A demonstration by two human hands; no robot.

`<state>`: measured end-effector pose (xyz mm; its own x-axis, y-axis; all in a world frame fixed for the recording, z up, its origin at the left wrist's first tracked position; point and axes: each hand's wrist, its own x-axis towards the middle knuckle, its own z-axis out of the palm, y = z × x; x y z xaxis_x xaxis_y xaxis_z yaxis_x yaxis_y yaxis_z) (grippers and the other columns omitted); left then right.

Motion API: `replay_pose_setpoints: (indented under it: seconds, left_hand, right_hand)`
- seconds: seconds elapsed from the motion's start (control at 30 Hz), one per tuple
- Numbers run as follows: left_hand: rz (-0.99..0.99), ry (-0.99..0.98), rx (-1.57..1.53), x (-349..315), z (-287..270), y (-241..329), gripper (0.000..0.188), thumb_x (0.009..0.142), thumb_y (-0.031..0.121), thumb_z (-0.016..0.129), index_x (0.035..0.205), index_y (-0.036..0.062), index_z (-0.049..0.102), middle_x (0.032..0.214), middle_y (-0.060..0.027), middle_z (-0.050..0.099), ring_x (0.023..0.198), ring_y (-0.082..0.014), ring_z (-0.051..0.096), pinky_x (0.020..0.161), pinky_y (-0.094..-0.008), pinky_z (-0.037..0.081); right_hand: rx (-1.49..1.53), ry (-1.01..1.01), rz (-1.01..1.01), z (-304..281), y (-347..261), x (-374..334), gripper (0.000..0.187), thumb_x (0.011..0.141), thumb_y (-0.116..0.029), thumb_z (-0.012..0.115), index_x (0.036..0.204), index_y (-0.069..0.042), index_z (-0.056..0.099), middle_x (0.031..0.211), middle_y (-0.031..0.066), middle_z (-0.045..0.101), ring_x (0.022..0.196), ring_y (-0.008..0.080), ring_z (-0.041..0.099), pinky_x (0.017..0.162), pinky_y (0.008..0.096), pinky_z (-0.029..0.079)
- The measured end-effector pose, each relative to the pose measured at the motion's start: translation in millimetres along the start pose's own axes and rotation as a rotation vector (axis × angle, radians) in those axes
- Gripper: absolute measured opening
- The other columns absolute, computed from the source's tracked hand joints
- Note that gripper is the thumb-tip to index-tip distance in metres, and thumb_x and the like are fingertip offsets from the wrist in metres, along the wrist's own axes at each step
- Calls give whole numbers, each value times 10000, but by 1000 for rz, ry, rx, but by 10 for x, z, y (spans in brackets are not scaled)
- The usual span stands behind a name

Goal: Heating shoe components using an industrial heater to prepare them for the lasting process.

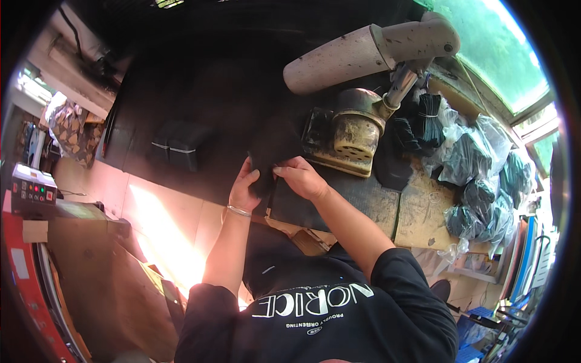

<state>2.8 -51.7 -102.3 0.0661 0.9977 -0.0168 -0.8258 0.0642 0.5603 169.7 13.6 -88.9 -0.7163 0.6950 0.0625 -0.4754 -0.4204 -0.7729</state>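
My left hand (pixel 243 189), with a silver bangle at its wrist, is closed on one side of a dark piece of material (pixel 264 175). From the right, my right hand (pixel 302 178) pinches the same piece between thumb and fingers. The piece is held over the near edge of a black work table (pixel 218 121). Against the dark table its outline is hard to make out, and I cannot tell its exact kind. A black bundle with a white band (pixel 175 147) lies on the table, to the left of my hands.
A worn beige machine (pixel 357 130) with a perforated round base and a long pale arm (pixel 339 57) stands right of my hands. Clear bags of black material (pixel 478 157) and a tied black bundle (pixel 428 118) pile at the right. A control box (pixel 35 189) sits far left.
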Motion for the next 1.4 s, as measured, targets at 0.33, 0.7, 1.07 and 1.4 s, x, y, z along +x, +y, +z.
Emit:
replay_pose_setpoints:
  seconds: [0.33, 0.7, 1.07, 1.4]
  left_hand:
    - [34, 157, -54, 791, -247, 230, 494, 861, 68, 588, 1341, 62, 470, 1248, -92, 580, 1191, -247, 535, 1053, -389, 406]
    - [50, -39, -84, 1123, -85, 331, 489, 840, 92, 596, 1312, 43, 474, 1229, -100, 582, 1182, -248, 538, 1057, -383, 401]
    - [-7, -133, -147, 979, -119, 258, 567, 805, 49, 640, 1341, 35, 454, 1256, -124, 576, 1175, -249, 554, 1041, -358, 422]
    - [1, -147, -93, 881, -100, 185, 538, 824, 109, 630, 1322, 16, 449, 1241, -119, 574, 1156, -254, 554, 1031, -365, 421]
  right_hand:
    - [-109, 171, -154, 94, -200, 781, 214, 958, -117, 517, 1156, -34, 519, 1103, 19, 573, 1029, 94, 505, 903, 259, 408]
    - [-157, 194, -317, 219, -429, 894, 249, 975, -78, 459, 1212, -9, 492, 1083, 46, 588, 1014, 106, 535, 924, 265, 422]
    - [-186, 248, -337, 295, -301, 663, 234, 984, -93, 478, 1196, 0, 511, 1105, 44, 586, 1045, 99, 523, 935, 267, 406]
    - [-276, 287, -375, 319, -230, 516, 315, 989, -93, 478, 1287, 9, 478, 1188, 49, 571, 1110, 113, 511, 974, 272, 389]
